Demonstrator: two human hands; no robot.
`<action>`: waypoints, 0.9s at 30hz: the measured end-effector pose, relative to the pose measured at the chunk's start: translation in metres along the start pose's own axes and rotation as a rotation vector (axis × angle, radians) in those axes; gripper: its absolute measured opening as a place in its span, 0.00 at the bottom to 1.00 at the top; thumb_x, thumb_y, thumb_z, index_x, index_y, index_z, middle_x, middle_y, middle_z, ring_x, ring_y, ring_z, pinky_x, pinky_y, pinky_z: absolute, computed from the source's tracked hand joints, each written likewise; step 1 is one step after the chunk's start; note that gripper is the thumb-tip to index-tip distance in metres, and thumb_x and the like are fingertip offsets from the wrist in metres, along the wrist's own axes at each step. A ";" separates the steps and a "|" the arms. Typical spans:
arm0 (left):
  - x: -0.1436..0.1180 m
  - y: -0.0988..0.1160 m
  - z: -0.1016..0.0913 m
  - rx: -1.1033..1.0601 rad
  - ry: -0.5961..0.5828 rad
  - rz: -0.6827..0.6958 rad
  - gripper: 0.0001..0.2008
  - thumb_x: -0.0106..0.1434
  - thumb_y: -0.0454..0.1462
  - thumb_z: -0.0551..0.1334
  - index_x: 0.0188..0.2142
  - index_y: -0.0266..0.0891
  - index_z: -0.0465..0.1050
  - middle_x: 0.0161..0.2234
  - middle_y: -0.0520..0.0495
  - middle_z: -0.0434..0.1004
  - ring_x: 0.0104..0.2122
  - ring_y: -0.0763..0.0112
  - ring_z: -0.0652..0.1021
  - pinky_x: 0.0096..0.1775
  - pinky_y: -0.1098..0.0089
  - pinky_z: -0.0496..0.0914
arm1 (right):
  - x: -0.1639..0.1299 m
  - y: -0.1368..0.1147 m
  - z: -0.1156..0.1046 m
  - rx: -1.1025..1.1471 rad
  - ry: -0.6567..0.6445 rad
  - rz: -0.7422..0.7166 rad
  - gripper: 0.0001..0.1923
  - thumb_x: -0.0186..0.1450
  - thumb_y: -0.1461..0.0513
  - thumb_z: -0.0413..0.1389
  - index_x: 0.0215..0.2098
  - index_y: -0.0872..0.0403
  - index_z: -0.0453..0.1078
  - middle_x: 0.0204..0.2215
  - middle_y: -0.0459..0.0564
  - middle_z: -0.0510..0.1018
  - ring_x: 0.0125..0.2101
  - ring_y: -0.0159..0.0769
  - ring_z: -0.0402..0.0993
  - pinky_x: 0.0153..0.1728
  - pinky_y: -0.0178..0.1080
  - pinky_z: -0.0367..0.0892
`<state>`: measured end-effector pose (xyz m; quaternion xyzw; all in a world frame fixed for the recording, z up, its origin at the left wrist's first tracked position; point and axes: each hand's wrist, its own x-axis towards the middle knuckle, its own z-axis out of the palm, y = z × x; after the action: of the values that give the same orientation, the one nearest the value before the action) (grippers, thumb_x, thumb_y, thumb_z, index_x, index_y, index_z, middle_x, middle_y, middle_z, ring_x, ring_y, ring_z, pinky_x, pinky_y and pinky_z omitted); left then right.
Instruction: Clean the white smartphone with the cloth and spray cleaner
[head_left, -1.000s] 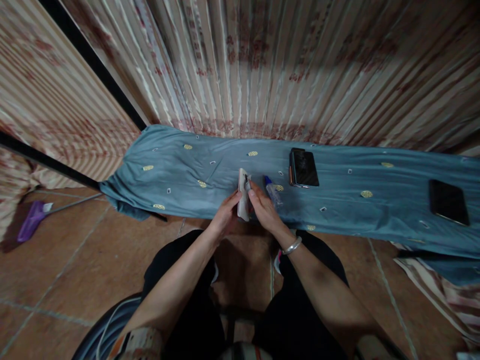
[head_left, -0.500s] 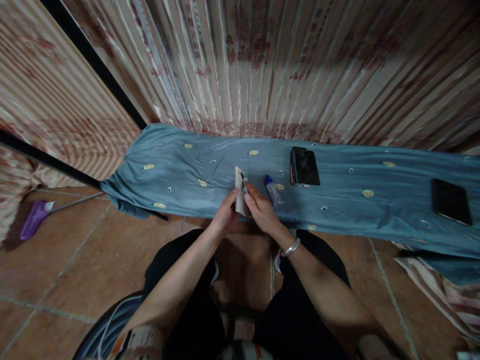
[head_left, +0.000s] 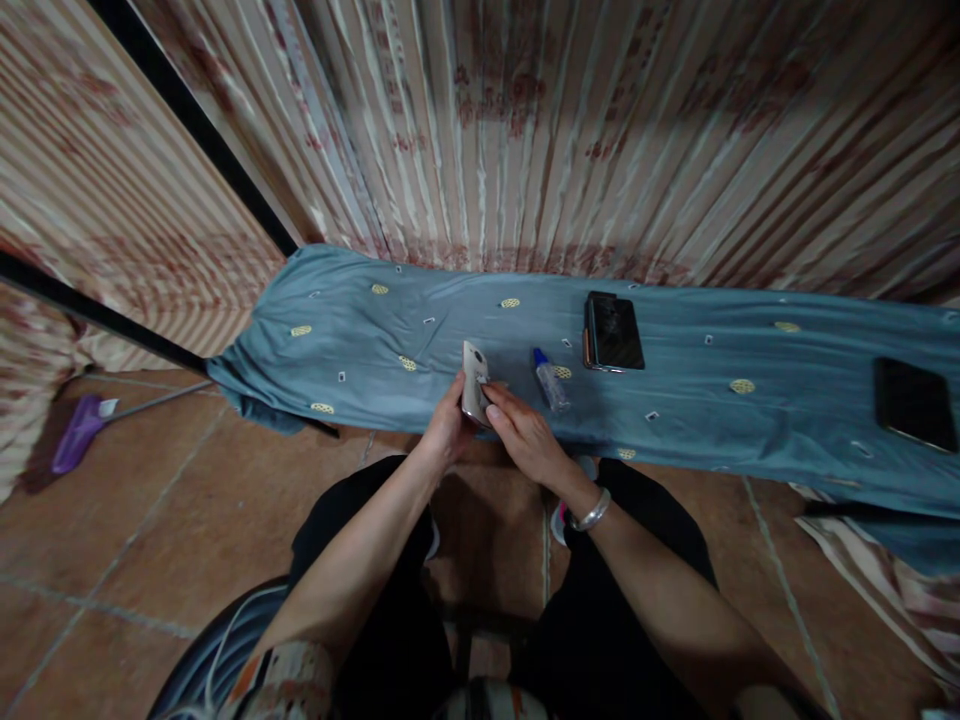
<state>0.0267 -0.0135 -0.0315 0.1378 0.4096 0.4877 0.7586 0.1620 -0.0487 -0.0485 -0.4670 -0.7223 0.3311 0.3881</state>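
Pale phone, turned flatter since the earlier frame, was held at frame centre by left hand, right hand closed upon it, small bottle beside.

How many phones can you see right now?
3. A pale phone held upright in both hands; a dark phone flat on the blue cloth beside the small bottle; another dark phone far right.

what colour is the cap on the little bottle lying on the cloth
Blue: the bottle has a clear body and a blue cap, seen in the head view.
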 end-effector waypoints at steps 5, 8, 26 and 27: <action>-0.001 -0.002 0.003 0.043 0.083 0.029 0.18 0.70 0.46 0.58 0.37 0.35 0.80 0.35 0.44 0.85 0.42 0.63 0.83 0.45 0.69 0.74 | -0.007 -0.001 0.006 -0.076 -0.006 -0.032 0.34 0.75 0.46 0.42 0.67 0.59 0.65 0.67 0.63 0.68 0.68 0.45 0.62 0.70 0.53 0.55; -0.004 -0.005 0.006 0.073 0.082 0.060 0.19 0.72 0.45 0.55 0.39 0.33 0.80 0.37 0.42 0.85 0.46 0.63 0.82 0.50 0.68 0.73 | -0.008 -0.001 0.009 -0.097 -0.002 -0.043 0.34 0.75 0.46 0.43 0.70 0.57 0.60 0.70 0.61 0.62 0.70 0.45 0.57 0.71 0.55 0.52; -0.006 -0.008 0.004 0.014 0.026 0.099 0.26 0.71 0.51 0.55 0.53 0.34 0.78 0.45 0.40 0.85 0.53 0.60 0.80 0.56 0.64 0.72 | -0.001 -0.008 0.006 -0.115 -0.032 -0.137 0.28 0.76 0.51 0.43 0.71 0.48 0.60 0.70 0.53 0.62 0.71 0.42 0.56 0.71 0.55 0.52; -0.007 -0.006 0.005 0.025 0.040 0.084 0.27 0.72 0.52 0.53 0.52 0.33 0.79 0.43 0.40 0.85 0.52 0.60 0.81 0.55 0.65 0.73 | -0.003 -0.010 0.007 -0.117 -0.039 -0.153 0.28 0.76 0.51 0.43 0.70 0.49 0.60 0.70 0.54 0.63 0.70 0.42 0.56 0.71 0.55 0.53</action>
<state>0.0326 -0.0218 -0.0288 0.1545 0.4246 0.5168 0.7272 0.1531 -0.0557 -0.0444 -0.4259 -0.7814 0.2667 0.3701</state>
